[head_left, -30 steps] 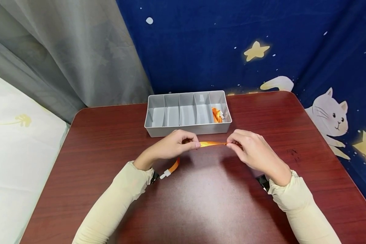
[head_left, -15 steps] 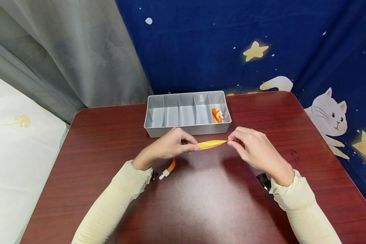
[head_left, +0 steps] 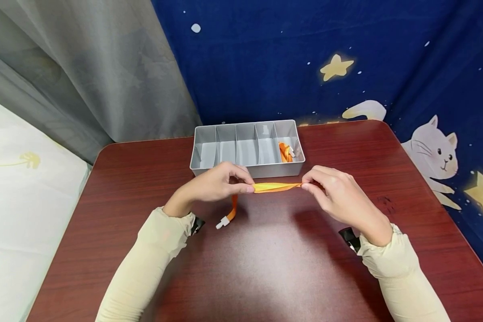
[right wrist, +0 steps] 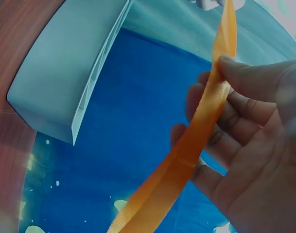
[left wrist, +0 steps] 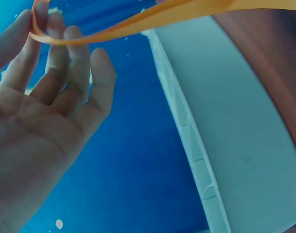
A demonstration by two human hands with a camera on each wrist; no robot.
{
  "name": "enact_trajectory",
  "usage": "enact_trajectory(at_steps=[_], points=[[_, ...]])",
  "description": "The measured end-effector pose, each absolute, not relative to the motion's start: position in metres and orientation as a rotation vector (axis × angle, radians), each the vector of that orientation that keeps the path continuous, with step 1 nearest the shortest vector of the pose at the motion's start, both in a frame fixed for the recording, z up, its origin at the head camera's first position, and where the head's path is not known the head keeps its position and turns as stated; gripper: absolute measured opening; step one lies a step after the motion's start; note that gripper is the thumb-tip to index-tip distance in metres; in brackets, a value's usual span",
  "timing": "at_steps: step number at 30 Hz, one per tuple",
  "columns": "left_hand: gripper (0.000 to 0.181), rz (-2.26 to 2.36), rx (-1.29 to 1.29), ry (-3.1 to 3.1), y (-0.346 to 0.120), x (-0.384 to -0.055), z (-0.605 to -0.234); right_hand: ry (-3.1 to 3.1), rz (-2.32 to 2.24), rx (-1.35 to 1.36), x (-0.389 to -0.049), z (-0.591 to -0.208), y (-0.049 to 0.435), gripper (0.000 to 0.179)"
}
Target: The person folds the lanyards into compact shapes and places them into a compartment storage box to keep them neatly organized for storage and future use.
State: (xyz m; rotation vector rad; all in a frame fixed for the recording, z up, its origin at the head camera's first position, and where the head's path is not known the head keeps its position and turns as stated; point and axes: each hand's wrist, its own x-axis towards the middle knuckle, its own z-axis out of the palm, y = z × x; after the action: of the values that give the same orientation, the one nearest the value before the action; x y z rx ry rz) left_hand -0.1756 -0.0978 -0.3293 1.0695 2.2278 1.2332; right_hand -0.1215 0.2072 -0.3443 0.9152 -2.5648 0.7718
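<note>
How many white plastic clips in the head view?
2. One clip tips the orange fabric strap the left hand pinches; the other sits in the gray plastic tray, rightmost compartment, with an orange fabric bundle, which may hide more.

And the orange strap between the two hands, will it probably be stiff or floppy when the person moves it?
Probably floppy: the orange strap bends and hangs below the left hand. It is likely light, since it looks thin. The white clip on the hanging end might swing when moved.
</note>
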Motion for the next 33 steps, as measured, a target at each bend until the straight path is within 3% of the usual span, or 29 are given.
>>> enact_trajectory(at_steps=[18,25,33], points=[[0.004,1.784,1.109,2.042,-0.1,-0.177,-0.306,-2.408,1.455,1.056,-0.125,-0.356,0.194,0.024],[0.019,1.945,1.109,1.888,-0.095,-0.177,-0.3,-2.381,1.796,1.138,-0.124,-0.361,0.182,0.02],[0.031,2.106,1.001,1.782,-0.084,-0.173,-0.291,-2.297,1.886,1.255,-0.127,-0.364,0.161,0.019]])
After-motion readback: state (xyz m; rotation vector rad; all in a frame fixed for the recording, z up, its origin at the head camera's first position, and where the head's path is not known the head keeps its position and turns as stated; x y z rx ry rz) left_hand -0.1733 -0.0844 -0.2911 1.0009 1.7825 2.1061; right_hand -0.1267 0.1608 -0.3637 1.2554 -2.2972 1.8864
